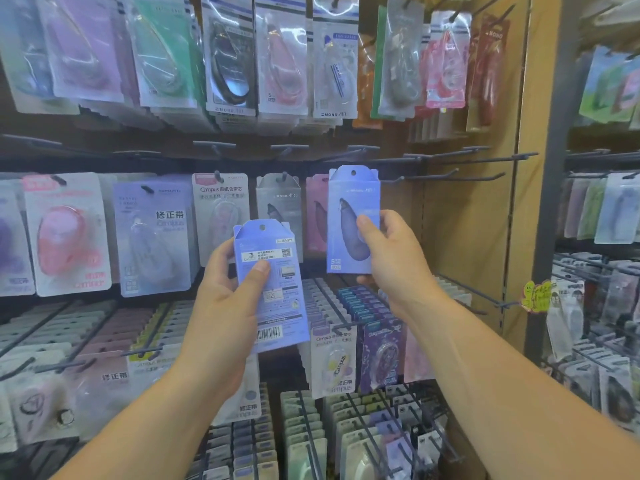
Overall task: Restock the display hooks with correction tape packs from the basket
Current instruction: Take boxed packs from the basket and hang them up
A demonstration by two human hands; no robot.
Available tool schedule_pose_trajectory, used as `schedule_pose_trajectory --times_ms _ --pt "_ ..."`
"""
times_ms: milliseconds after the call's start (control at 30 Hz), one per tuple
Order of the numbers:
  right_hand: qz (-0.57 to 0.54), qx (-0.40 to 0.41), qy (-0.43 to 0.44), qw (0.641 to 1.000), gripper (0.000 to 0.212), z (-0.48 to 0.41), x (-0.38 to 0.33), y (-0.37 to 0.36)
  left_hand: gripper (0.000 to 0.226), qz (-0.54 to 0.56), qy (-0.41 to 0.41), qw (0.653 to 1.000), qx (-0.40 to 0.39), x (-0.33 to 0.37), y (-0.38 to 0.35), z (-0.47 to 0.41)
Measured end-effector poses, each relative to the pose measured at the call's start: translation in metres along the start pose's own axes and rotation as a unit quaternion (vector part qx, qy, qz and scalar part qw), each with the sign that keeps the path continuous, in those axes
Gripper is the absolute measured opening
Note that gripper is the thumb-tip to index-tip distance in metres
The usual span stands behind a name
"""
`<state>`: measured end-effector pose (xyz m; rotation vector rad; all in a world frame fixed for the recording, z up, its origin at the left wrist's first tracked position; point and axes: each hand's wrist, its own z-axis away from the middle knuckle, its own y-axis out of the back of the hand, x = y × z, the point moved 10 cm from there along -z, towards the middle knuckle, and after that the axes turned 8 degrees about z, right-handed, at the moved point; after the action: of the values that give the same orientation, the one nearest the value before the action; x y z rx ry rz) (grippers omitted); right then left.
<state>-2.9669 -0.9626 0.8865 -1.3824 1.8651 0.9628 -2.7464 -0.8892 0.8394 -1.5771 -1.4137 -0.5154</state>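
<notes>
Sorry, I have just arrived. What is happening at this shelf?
A person is restocking a wall display of correction tape. The left hand holds a blue back-facing pack, with its barcode toward the camera. The right hand pinches a blue front-facing pack, raised before the middle row, beside the bare hooks on the right. No hook passes through its hang hole, so neither pack hangs yet. The basket is not in view.
</notes>
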Motion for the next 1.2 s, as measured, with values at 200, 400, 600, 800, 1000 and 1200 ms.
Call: schedule_pose_trajectory --times_ms 200,400,600,800,1000,1200 --pt "0.002 -0.018 -0.020 1.000 0.024 -0.009 0.009 -0.004 0.020 0.000 0.011 1.000 0.012 0.000 0.003 -0.003" --pt "-0.003 -0.033 -0.026 0.999 0.026 -0.010 0.015 -0.008 0.017 0.149 0.129 0.980 0.039 -0.016 -0.012 -0.008" --pt "-0.016 -0.065 -0.027 0.997 0.024 -0.009 0.016 -0.006 0.026 0.241 0.189 0.951 -0.047 -0.015 -0.048 -0.002" --pt "-0.025 -0.075 -0.037 0.996 0.024 -0.009 0.020 -0.002 0.037 0.217 0.200 0.955 -0.034 -0.019 -0.039 -0.003" --pt "-0.026 -0.086 -0.044 0.995 0.025 -0.009 0.020 -0.006 0.046 0.136 0.213 0.967 -0.007 -0.027 -0.019 -0.006" --pt "-0.001 -0.063 -0.044 0.997 0.025 -0.017 0.023 -0.004 0.039 0.073 0.164 0.984 -0.017 -0.015 -0.017 -0.013"
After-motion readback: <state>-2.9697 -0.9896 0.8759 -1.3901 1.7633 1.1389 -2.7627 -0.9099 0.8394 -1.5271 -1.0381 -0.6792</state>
